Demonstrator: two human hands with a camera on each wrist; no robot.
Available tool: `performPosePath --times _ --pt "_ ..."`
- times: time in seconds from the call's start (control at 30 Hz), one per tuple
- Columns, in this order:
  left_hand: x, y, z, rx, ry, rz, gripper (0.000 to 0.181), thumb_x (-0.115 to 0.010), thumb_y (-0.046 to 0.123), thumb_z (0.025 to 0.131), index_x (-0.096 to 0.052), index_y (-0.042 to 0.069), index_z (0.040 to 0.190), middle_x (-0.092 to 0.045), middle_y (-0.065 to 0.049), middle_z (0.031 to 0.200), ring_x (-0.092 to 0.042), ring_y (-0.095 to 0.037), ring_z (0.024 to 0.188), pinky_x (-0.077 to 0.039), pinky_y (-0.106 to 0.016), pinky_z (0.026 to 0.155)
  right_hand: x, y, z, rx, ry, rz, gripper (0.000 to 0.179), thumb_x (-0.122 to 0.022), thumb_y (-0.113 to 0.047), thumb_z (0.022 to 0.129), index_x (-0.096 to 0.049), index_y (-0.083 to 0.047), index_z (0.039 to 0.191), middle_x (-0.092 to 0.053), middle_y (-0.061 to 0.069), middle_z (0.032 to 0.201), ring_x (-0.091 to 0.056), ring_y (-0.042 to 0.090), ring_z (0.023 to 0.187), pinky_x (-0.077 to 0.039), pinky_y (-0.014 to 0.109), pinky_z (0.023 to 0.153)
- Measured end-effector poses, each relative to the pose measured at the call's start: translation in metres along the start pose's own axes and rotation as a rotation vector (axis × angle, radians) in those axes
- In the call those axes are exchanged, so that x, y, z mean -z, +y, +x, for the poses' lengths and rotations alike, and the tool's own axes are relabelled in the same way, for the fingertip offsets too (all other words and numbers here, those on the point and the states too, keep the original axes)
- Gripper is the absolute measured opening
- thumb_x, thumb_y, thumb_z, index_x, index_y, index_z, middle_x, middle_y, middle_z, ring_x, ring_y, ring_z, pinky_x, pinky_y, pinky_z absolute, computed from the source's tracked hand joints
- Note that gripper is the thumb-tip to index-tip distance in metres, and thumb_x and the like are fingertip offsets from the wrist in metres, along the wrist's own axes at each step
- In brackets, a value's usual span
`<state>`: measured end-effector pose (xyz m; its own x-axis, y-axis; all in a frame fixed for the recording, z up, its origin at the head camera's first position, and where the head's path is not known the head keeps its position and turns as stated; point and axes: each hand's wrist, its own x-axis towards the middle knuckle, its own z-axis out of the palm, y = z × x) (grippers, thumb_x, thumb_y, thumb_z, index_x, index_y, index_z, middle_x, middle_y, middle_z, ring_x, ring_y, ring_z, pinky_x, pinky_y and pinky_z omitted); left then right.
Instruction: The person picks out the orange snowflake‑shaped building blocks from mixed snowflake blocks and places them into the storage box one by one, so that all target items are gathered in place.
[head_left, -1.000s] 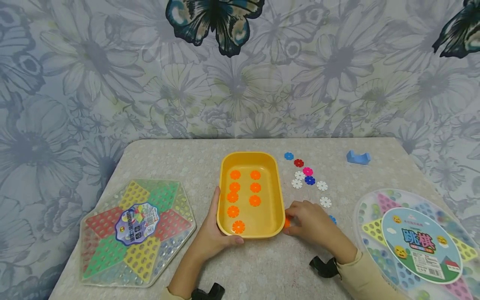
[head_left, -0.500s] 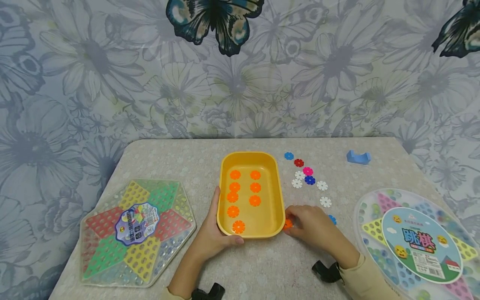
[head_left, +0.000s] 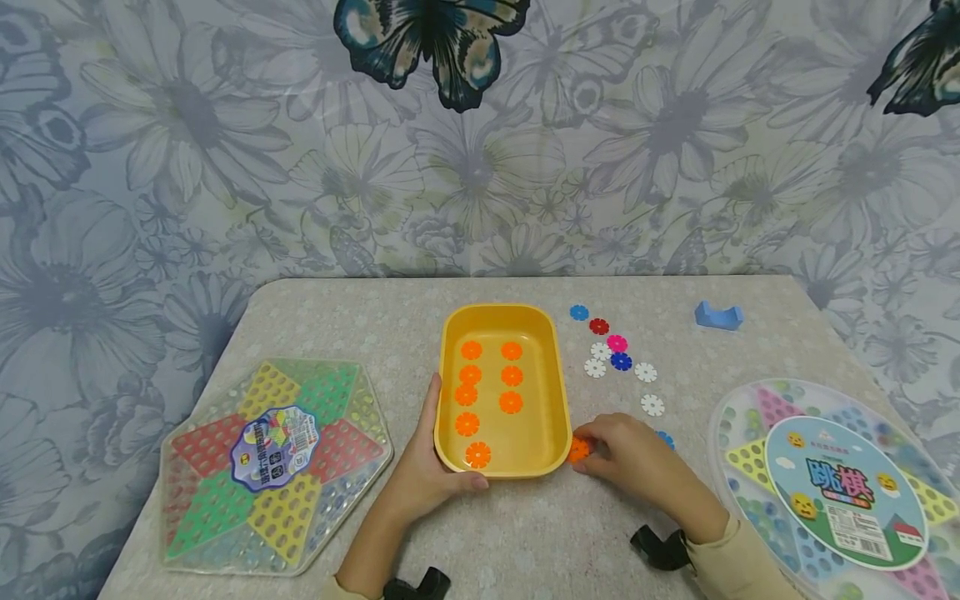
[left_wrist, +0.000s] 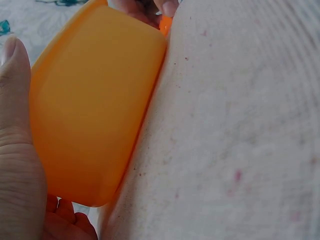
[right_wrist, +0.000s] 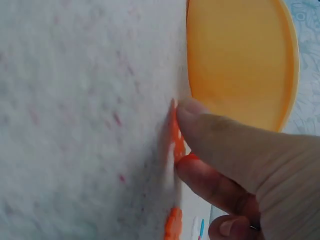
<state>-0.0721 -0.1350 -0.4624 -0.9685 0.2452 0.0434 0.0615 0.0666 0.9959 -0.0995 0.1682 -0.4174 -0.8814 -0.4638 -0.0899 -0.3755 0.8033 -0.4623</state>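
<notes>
A yellow plastic tray [head_left: 540, 433] stands on the table, with several orange notched flower-shaped discs [head_left: 477, 455] lying in it in two columns. My left hand [head_left: 427, 475] grips its near left corner, thumb along the front wall and fingers along the left side. Just outside the near right corner, my right hand [head_left: 633, 458] pinches an orange flower-shaped disc [right_wrist: 177, 135] at the table surface between thumb and fingers. In the right wrist view another orange disc [right_wrist: 173, 225] lies close beneath that hand; the head view hides it.
Right of the tray lie loose white discs [head_left: 652, 405], a red disc [head_left: 599, 327], a pink disc [head_left: 617, 342] and several blue ones. A hexagonal game box [head_left: 277, 467] sits left, a round one [head_left: 840, 492] right. A blue plastic stand [head_left: 718, 316] is at the back.
My right hand has shifted slightly right and toward me, and more of the orange disc at its fingertips shows. The left hand and the tray have stayed in place.
</notes>
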Motion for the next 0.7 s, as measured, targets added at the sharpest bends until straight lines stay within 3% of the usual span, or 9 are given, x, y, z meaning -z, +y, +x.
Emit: performPosePath --times 0.13,0.33,0.5,0.7 --pt "0.000 0.002 -0.001 0.011 0.004 0.014 0.138 -0.093 0.048 0.062 0.007 0.042 0.157 -0.005 0.000 0.169 -0.029 -0.025 0.149 -0.031 -0.017 0.112 0.007 0.003 0.000 -0.028 0.041 -0.047 0.031 -0.080 -0.032 0.083 -0.074 -0.015 0.107 -0.068 -0.010 0.091 -0.055 0.006 0.080 -0.052 0.030 0.076" --pt "0.000 0.003 -0.001 0.015 0.010 0.018 0.139 -0.093 0.049 0.061 0.006 0.038 0.159 -0.008 0.001 0.169 -0.028 -0.024 0.150 -0.029 -0.015 0.112 0.027 0.002 0.006 -0.088 0.189 -0.023 0.037 -0.077 -0.030 0.087 -0.070 -0.009 0.116 -0.069 0.000 0.099 -0.061 0.018 0.089 -0.056 0.041 0.082" --pt "0.000 0.003 -0.001 0.013 0.001 -0.013 0.138 -0.094 0.046 0.061 0.006 0.043 0.157 -0.007 0.001 0.169 -0.028 -0.024 0.150 -0.030 -0.015 0.112 0.033 -0.011 0.018 -0.043 0.257 0.073 0.042 -0.076 -0.030 0.088 -0.067 -0.010 0.124 -0.070 0.002 0.112 -0.063 0.024 0.102 -0.055 0.045 0.089" --pt "0.000 0.003 -0.001 0.010 -0.004 -0.019 0.137 -0.093 0.045 0.062 0.006 0.045 0.156 -0.006 0.002 0.169 -0.029 -0.024 0.149 -0.032 -0.015 0.112 0.025 -0.037 0.032 0.043 0.230 0.111 0.038 -0.078 -0.032 0.086 -0.071 -0.013 0.118 -0.065 -0.007 0.095 -0.059 0.020 0.091 -0.052 0.033 0.080"
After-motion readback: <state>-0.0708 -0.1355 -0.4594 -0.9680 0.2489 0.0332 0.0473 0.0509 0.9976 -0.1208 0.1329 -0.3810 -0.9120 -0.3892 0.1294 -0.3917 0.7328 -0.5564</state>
